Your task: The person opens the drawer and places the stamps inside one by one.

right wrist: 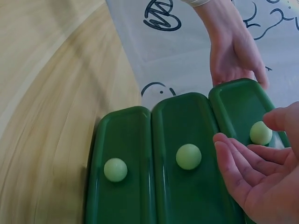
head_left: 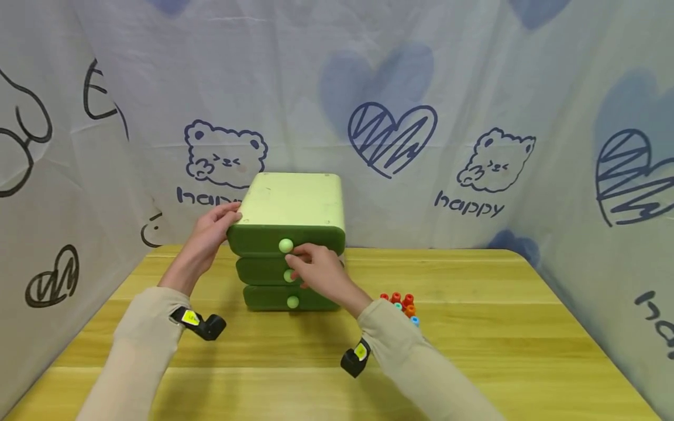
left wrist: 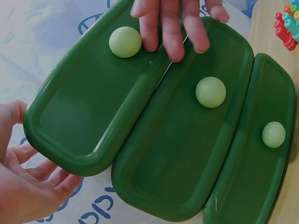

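A small drawer cabinet [head_left: 295,199] with a pale green top stands on the table, with three dark green drawer fronts stacked one above another. Each front bears a round light green knob; the top knob [head_left: 286,245] is beside my right hand [head_left: 323,272]. In the right wrist view, that hand's thumb and relaxed fingers [right wrist: 247,168] spread around the top knob without closing on it. My left hand [head_left: 207,234] rests against the cabinet's upper left side, thumb near the top edge. Its extended fingers [left wrist: 44,170] reach behind the edge of the top drawer front [left wrist: 93,102].
Several small red, orange and blue pegs [head_left: 409,299] stand in a cluster on the wooden table [head_left: 474,351], right of the cabinet and partly behind the right forearm. A white printed cloth [head_left: 389,70] hangs behind and on both sides.
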### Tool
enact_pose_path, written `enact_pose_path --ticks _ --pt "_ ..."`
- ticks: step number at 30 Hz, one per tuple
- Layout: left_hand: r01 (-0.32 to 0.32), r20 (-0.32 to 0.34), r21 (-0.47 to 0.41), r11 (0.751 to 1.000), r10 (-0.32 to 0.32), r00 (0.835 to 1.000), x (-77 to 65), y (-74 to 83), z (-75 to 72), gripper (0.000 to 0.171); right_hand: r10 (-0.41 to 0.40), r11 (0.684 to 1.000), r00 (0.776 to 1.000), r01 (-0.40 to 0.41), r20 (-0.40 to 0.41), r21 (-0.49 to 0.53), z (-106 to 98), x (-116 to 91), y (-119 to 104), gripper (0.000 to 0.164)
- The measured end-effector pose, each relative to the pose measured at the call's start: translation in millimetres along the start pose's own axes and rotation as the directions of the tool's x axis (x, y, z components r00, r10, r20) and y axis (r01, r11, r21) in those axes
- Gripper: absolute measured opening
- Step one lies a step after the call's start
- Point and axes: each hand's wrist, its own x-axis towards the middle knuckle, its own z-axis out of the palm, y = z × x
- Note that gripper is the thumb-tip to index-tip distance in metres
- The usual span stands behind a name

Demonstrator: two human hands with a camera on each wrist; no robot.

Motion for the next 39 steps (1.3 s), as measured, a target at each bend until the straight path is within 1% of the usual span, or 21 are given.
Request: enact_pose_path --ticks 6,12,23,30,34,39 --pt "0.009 -0.006 -0.017 1.000 -0.009 1.000 0.2 -1.1 1.0 0.057 0.026 0.994 0.998 -0.020 -0.062 0.104 6 7 -4 0.034" --pt "0.010 -0.006 -0.029 1.000 -0.010 1.000 0.6 -3.4 2.2 0.057 0.049 0.991 0.993 -0.035 -0.108 0.129 10 11 -5 0.035" --pt "0.005 -0.017 -0.053 0.999 -0.006 1.000 1.4 -6.4 1.7 0.057 -0.020 0.989 0.980 0.049 -0.199 0.143 17 14 1 0.033" --pt "-0.002 -0.018 -0.079 0.997 0.000 1.000 1.6 -6.8 3.1 0.057 -0.086 0.987 0.972 0.113 -0.220 0.115 19 10 4 0.034" --pt "-0.010 -0.016 -0.092 0.996 0.009 1.000 1.2 -7.3 2.3 0.056 -0.097 0.987 0.970 0.123 -0.223 0.104 20 8 3 0.034" --pt "0.004 0.003 -0.089 0.996 -0.004 1.000 0.9 -7.5 -0.6 0.057 -0.105 0.987 0.968 0.130 -0.228 0.095 23 4 2 0.035"
